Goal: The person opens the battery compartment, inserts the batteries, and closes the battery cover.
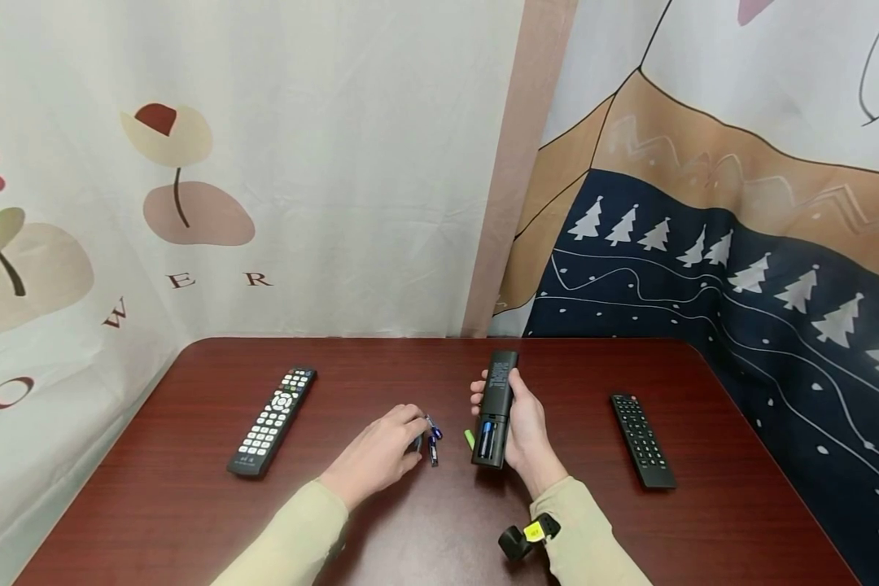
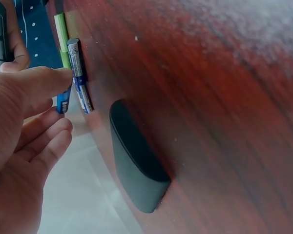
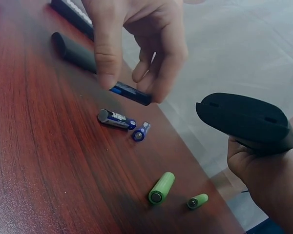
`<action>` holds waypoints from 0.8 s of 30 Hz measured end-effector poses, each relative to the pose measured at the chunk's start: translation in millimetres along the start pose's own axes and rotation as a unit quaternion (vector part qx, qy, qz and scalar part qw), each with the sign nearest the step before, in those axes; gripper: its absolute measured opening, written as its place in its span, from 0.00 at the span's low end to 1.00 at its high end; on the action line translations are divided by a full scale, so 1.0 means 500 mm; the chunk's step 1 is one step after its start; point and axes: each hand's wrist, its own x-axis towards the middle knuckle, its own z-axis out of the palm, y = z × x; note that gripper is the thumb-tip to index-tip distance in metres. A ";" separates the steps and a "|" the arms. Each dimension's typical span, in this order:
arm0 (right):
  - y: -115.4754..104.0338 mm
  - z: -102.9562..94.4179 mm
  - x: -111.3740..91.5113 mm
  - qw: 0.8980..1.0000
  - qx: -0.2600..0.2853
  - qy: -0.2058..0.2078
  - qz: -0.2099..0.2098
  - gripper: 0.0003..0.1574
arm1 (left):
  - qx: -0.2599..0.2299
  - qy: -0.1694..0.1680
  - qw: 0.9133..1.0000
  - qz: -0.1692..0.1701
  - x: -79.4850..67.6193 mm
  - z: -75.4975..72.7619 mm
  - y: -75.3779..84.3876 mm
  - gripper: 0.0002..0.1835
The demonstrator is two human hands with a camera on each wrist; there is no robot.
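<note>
My right hand point(image 1: 529, 423) grips a black remote control point(image 1: 500, 387), back side up, its battery bay uncovered with blue battery point(image 1: 487, 439) showing inside. To the left, my left hand point(image 1: 377, 456) pinches a blue-and-black battery point(image 3: 131, 93) between thumb and fingers, just above the table. Two more blue-and-silver batteries, one nearer point(image 3: 116, 119) and one beside it point(image 3: 141, 131), lie near those fingertips. Two green batteries, a larger point(image 3: 162, 188) and a smaller-looking one point(image 3: 198, 201), lie on the table by the held remote.
A dark, smooth curved piece point(image 2: 139, 161), perhaps a battery cover, lies near my left hand. One black remote with white buttons point(image 1: 273, 423) lies at the left of the brown table point(image 1: 154, 505); another black remote point(image 1: 642, 442) lies at the right. Printed curtains point(image 1: 352, 163) hang behind.
</note>
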 end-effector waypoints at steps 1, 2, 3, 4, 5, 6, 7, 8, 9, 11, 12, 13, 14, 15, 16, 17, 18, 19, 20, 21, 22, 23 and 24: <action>0.000 0.000 0.000 1.000 0.000 0.000 0.000 0.33 | -0.005 0.005 1.000 0.002 0.000 -0.001 0.000 0.16; 0.000 0.000 0.000 1.000 0.000 0.000 0.000 0.32 | -0.009 0.010 1.000 0.005 0.000 -0.001 0.001 0.16; 0.000 0.001 0.001 1.000 0.000 0.001 0.001 0.32 | -0.012 0.016 1.000 0.007 0.000 -0.001 0.001 0.17; 0.000 0.001 0.001 1.000 0.002 0.002 0.001 0.32 | -0.016 0.021 1.000 0.010 0.001 -0.002 0.001 0.17; 0.000 0.001 0.001 1.000 0.002 0.003 0.001 0.32 | -0.018 0.027 0.999 0.013 0.001 -0.002 0.002 0.18; 0.000 0.002 0.001 1.000 0.001 0.003 0.001 0.32 | -0.019 0.033 0.999 0.015 0.001 -0.003 0.002 0.18; 0.000 0.002 0.001 1.000 0.000 0.003 0.001 0.32 | -0.020 0.038 0.999 0.018 0.001 -0.003 0.002 0.19; 0.000 0.002 0.001 1.000 0.000 0.003 0.001 0.32 | -0.020 0.043 0.999 0.020 0.001 -0.003 0.003 0.19; 0.000 0.003 0.000 1.000 0.000 0.003 0.001 0.32 | -0.020 0.048 0.998 0.022 0.001 -0.004 0.003 0.19; 0.000 0.004 0.000 1.000 0.000 0.002 0.001 0.32 | -0.020 0.057 0.998 0.025 0.002 -0.005 0.005 0.19; 0.000 0.004 0.000 1.000 0.001 0.002 0.001 0.32 | -0.021 0.061 0.998 0.026 0.002 -0.006 0.006 0.19; 0.000 0.004 0.000 1.000 0.002 0.001 0.001 0.32 | -0.022 0.065 0.997 0.027 0.003 -0.007 0.007 0.19; 0.000 0.005 0.000 1.000 0.003 0.001 0.002 0.32 | -0.023 0.067 0.997 0.028 0.003 -0.008 0.008 0.18; 0.000 0.005 0.000 1.000 0.004 0.001 0.003 0.32 | -0.024 0.069 0.997 0.030 0.004 -0.008 0.009 0.18; 0.000 0.005 0.000 1.000 0.005 0.001 0.003 0.32 | -0.025 0.072 0.997 0.032 0.005 -0.009 0.011 0.18; -0.001 0.005 0.000 1.000 0.006 0.002 0.004 0.32 | -0.026 0.073 0.996 0.032 0.006 -0.010 0.013 0.18; -0.001 0.005 -0.001 1.000 0.006 0.002 0.004 0.32 | -0.028 0.075 0.996 0.035 0.007 -0.011 0.014 0.17; -0.001 0.005 -0.001 1.000 0.006 0.002 0.004 0.32 | -0.028 0.077 0.996 0.038 0.008 -0.012 0.016 0.17; -0.001 0.005 -0.001 1.000 0.006 0.002 0.004 0.32 | -0.029 0.079 0.996 0.042 0.010 -0.012 0.018 0.17; -0.001 0.005 -0.001 1.000 0.007 0.001 0.004 0.32 | -0.029 0.081 0.995 0.045 0.011 -0.013 0.019 0.17; -0.001 0.005 -0.001 1.000 0.008 0.001 0.003 0.32 | -0.030 0.084 0.995 0.048 0.012 -0.014 0.021 0.18; -0.001 0.005 -0.001 1.000 0.008 0.000 0.004 0.32 | -0.031 0.086 0.995 0.051 0.013 -0.015 0.022 0.18; -0.001 0.005 -0.001 1.000 0.008 0.000 0.003 0.32 | -0.032 0.089 0.994 0.054 0.014 -0.015 0.024 0.18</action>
